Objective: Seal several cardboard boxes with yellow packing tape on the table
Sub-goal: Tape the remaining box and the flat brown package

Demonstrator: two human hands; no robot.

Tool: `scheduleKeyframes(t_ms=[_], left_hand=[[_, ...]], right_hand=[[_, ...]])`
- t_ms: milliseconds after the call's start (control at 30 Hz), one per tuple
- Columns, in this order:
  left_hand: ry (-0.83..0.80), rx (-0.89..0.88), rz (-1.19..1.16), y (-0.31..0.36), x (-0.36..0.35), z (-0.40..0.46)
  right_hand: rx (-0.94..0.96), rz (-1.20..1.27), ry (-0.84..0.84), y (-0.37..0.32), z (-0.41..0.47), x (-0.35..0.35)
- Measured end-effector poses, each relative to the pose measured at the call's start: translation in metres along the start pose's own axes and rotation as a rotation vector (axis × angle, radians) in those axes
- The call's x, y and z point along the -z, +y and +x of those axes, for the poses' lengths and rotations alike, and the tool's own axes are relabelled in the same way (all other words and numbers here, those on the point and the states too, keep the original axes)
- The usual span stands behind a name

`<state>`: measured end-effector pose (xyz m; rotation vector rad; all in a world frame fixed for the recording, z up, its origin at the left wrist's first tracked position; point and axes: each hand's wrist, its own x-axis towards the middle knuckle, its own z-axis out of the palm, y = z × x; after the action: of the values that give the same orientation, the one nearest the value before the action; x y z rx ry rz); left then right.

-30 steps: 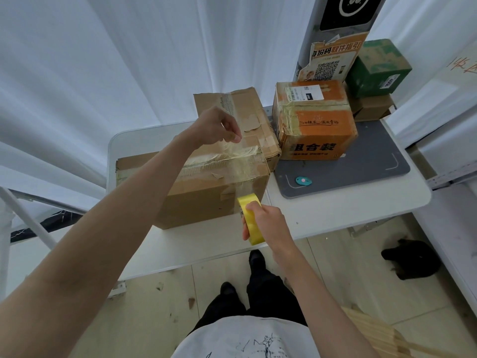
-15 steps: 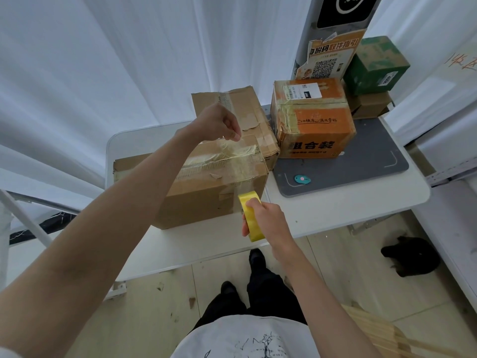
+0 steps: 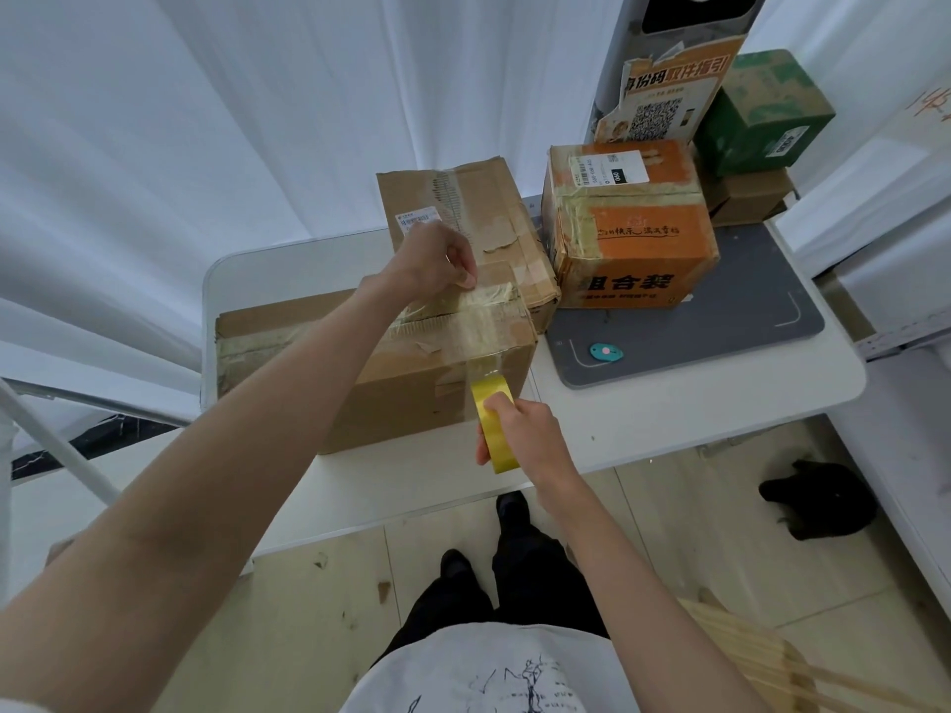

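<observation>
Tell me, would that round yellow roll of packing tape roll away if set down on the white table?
Probably only if stood on its edge: the yellow roll of packing tape is a ring, so laid flat it should stay. It looks light, since the right hand holds it alone. Its strip, stuck to the large brown cardboard box, looks thin and floppy.

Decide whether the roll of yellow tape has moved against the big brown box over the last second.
No. The roll of yellow tape, gripped by the right hand, remains beside the near right corner of the big brown box; any shift is too small to tell.
</observation>
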<state>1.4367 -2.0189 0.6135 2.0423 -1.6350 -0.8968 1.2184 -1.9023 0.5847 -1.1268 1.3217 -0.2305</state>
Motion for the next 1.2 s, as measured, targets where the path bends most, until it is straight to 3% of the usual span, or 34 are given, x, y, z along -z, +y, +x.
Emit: scheduleKeyframes(t_ms=[233, 367, 433, 533, 633, 967, 1067, 1200], left_hand=[[0.129, 0.145, 0.123, -0.014, -0.002, 0.004], [-0.158, 0.277, -0.126, -0.027, 0.004, 0.004], [-0.116, 0.148, 0.017, -0.028, -0.002, 0.0], [0.1, -0.119, 0.204, -0.032, -0.018, -0.013], [-0.046, -0.265, 0.346, -0.034, -0.03, -0.036], [-0.16, -0.266, 0.756, -0.019, -0.042, -0.047], [-0.138, -0.205, 0.8, -0.012, -0.041, -0.044], [-0.247, -0.142, 0.865, -0.001, -0.03, -0.039]], right_hand=[[-0.037, 0.026, -0.084, 0.003, 0.011, 0.001], [-0.036, 0.057, -0.103, 0.005, 0.011, 0.001], [-0.028, 0.065, -0.102, 0.002, 0.013, 0.001], [-0.052, 0.073, -0.129, 0.004, 0.016, 0.003], [-0.079, 0.082, -0.166, 0.011, 0.015, 0.005], [-0.052, 0.066, -0.188, 0.018, 0.016, 0.011], [-0.003, 0.088, -0.151, 0.018, 0.016, 0.007], [0.015, 0.066, -0.118, 0.018, 0.018, 0.003]])
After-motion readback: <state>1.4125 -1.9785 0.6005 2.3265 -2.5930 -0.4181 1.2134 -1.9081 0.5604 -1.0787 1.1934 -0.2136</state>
